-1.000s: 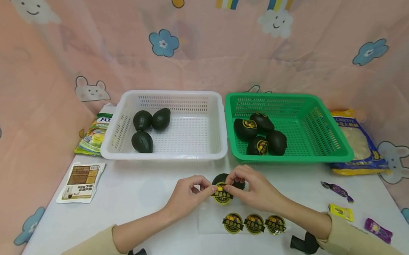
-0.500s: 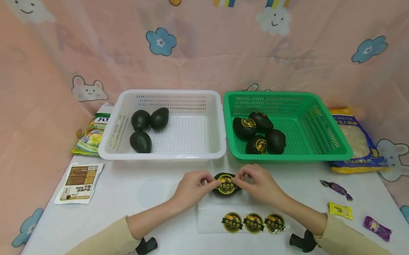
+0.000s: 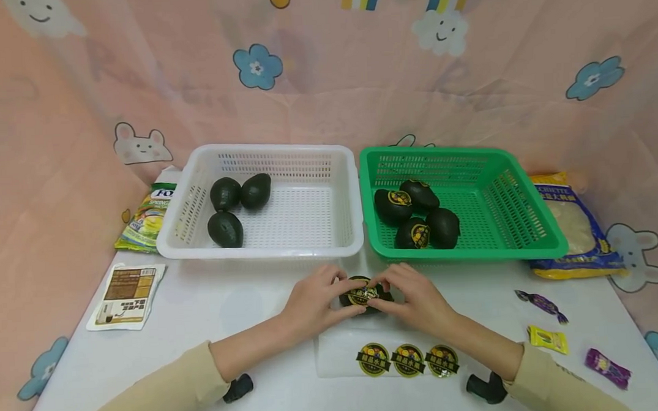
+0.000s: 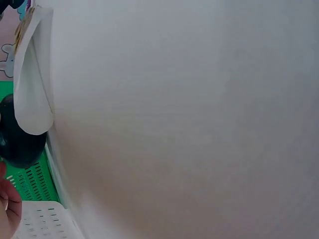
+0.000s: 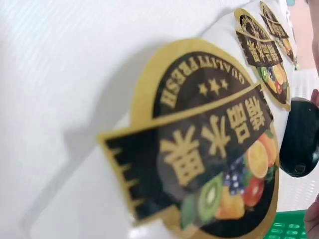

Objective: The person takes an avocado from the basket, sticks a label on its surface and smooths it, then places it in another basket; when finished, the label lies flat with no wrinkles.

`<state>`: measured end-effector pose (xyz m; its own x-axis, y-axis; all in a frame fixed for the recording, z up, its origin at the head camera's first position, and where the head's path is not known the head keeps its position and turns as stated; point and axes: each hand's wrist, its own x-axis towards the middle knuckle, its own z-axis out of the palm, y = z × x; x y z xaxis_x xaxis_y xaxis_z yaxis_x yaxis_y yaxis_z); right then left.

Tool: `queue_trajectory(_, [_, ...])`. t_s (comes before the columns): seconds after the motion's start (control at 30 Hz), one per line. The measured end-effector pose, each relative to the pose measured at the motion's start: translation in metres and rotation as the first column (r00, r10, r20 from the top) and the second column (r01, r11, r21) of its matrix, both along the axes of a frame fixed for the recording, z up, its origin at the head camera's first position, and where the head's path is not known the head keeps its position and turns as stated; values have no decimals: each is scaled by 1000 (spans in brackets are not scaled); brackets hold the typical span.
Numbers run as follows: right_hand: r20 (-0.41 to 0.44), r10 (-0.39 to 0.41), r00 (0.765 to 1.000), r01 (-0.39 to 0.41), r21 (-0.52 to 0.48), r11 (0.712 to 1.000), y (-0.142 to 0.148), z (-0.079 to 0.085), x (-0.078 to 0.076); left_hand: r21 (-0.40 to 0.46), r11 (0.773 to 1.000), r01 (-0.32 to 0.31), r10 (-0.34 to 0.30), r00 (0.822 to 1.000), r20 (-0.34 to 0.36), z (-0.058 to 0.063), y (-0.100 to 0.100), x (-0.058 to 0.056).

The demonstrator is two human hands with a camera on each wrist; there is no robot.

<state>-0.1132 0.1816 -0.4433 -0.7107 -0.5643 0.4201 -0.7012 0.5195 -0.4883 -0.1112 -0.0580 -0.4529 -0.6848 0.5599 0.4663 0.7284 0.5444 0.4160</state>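
Both hands are bent around one avocado (image 5: 300, 139) on the bench (image 3: 282, 385): the left hand (image 3: 313, 301) grips its left end between thumb and fingers, and the right hand (image 3: 421, 299) does the same at the right end, the fingertips of the two nearly meeting on top. A gold-and-black sticker (image 3: 359, 297) lies on the upper side of the fruit, partly hidden by fingers. Half a second ago the fingertips pinched this sticker by its two edges over the fruit; now they have let go of the edges and spread around the avocado, so the label looks to be in place and is probably being smoothed down. Whether its rim is fully stuck cannot be told. Just in front, a clear sheet (image 3: 338, 359) carries three more stickers (image 3: 408, 360) in a row. Behind, the white basket (image 3: 259, 252) holds three avocados (image 3: 225, 229) with no label showing, as many as the stickers left. Touching or just beside it on the right, the green basket (image 3: 474, 255) holds four avocados (image 3: 393, 206), labels visible on three, so this one would likely make the fifth labelled. Farther out lie a white packet (image 3: 126, 298) at left and three sweets (image 3: 547, 340) at right.
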Motion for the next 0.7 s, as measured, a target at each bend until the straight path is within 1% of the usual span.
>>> queue_trajectory(0.07, [4,-13,1000,13,11,1000,-1,0,0,-1,1000,-3,3,999,38,0,1,-1])
queue_trajectory(0.13, [36,-32,999,31,24,999,-1,1,0,15,1000,-9,8,996,88,0,2,-2])
queue_trajectory(0.2, [123,-60,991,59,13,998,-1,2,1,29,1000,-10,6,991,131,0,2,-2])
queue_trajectory(0.23, [188,-88,978,89,6,996,-1,4,2,32,999,-5,0,990,143,1,3,-3])
queue_trajectory(0.27, [268,-114,957,122,-13,992,0,6,3,36,999,6,-12,988,154,1,3,-3])
queue_trajectory(0.3, [359,-138,923,163,-40,986,2,7,4,39,999,22,-28,986,165,1,4,-4])
queue_trajectory(0.33, [456,-156,876,213,-76,974,4,9,5,36,998,42,-47,984,173,1,4,-4])
queue_trajectory(0.37, [553,-163,817,270,-118,956,6,11,7,29,997,65,-69,981,179,2,4,-5])
queue_trajectory(0.4, [637,-162,754,333,-157,930,9,13,8,14,996,90,-91,979,181,3,5,-6])
queue_trajectory(0.43, [709,-152,689,398,-194,897,12,16,9,-7,993,117,-113,978,178,4,5,-8])
queue_trajectory(0.47, [765,-131,631,456,-228,860,14,18,10,-32,989,142,-134,975,175,5,6,-10])
queue_trajectory(0.5, [808,-112,578,511,-252,822,17,21,11,-58,984,165,-153,972,178,6,7,-12])
queue_trajectory(0.53, [842,-87,532,561,-274,781,19,24,11,-88,979,183,-164,968,187,7,8,-14])
queue_trajectory(0.57, [866,-65,495,604,-290,742,20,26,11,-115,974,197,-172,965,199,8,9,-16])
queue_trajectory(0.6, [883,-46,467,640,-302,706,21,29,10,-135,969,207,-176,961,213,8,9,-18])
queue_trajectory(0.63, [895,-27,445,671,-314,671,23,30,10,-149,965,215,-178,957,228,8,10,-19])
queue_trajectory(0.7, [910,13,414,717,-336,611,24,33,8,-154,961,230,-185,948,260,10,11,-21])
